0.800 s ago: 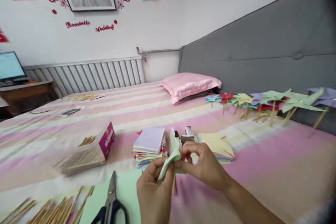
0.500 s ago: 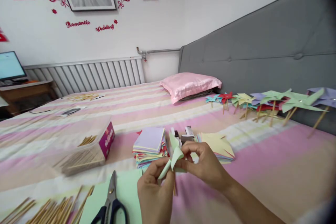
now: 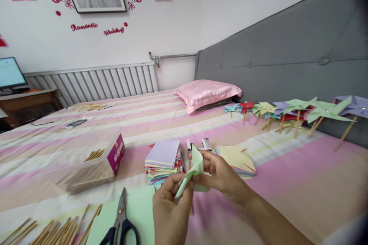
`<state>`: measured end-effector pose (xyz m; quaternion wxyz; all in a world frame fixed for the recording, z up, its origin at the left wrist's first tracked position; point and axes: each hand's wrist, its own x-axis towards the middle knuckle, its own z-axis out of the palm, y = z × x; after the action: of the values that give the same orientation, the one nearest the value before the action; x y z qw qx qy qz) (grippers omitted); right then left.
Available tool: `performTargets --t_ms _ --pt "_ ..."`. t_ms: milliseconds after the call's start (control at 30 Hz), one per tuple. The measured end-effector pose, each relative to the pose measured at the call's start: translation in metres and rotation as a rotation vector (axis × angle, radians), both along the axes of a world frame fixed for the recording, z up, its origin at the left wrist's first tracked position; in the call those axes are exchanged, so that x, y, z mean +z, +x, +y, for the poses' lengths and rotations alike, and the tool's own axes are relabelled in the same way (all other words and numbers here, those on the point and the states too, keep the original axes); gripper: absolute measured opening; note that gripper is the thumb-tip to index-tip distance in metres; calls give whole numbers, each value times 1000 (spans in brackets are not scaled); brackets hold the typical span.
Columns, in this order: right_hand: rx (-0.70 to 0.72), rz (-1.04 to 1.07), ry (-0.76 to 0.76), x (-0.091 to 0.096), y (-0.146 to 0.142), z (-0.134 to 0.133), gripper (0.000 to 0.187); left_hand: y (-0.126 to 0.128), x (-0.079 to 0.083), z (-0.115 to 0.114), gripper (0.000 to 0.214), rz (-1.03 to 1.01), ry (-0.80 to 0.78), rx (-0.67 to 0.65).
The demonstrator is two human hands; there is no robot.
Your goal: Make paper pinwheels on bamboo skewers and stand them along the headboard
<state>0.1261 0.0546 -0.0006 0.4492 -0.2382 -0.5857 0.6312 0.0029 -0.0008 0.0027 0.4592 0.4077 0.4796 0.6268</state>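
A pale green paper pinwheel (image 3: 197,163), its blades partly folded inward, is held between both hands above the bed. My left hand (image 3: 172,203) pinches its lower left side, fingers closed. From the right, my right hand (image 3: 220,174) grips the folded paper near the centre with thumb and fingers. Part of a thin wooden stick shows below the paper; where it joins is hidden by my fingers. Behind the hands lie a stack of coloured paper squares (image 3: 162,157) and a second pile of cut squares (image 3: 237,159) with a yellow sheet on top.
Dark-handled scissors (image 3: 122,214) rest on green paper (image 3: 143,206). Wooden sticks (image 3: 57,231) lie at front left, near a clear plastic box (image 3: 94,168) holding more sticks. Finished pinwheels (image 3: 299,107) line the grey headboard (image 3: 287,53). A pink pillow (image 3: 207,93) lies farther back.
The right fingers have drawn a green blade inward toward the pinwheel's centre, and the paper has turned slightly. Both hands keep their hold.
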Motion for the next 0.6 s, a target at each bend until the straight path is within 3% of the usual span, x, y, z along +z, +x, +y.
performTargets --t_ms 167,433,600 --pt "-44 -14 -53 0 0 0 26 -1 -3 4 13 -6 -13 -18" --pt "-10 -31 -21 -2 3 4 24 -4 2 3 21 51 -4 -44" --pt "24 101 -44 -5 17 14 19 -18 0 9 48 27 -101 140"
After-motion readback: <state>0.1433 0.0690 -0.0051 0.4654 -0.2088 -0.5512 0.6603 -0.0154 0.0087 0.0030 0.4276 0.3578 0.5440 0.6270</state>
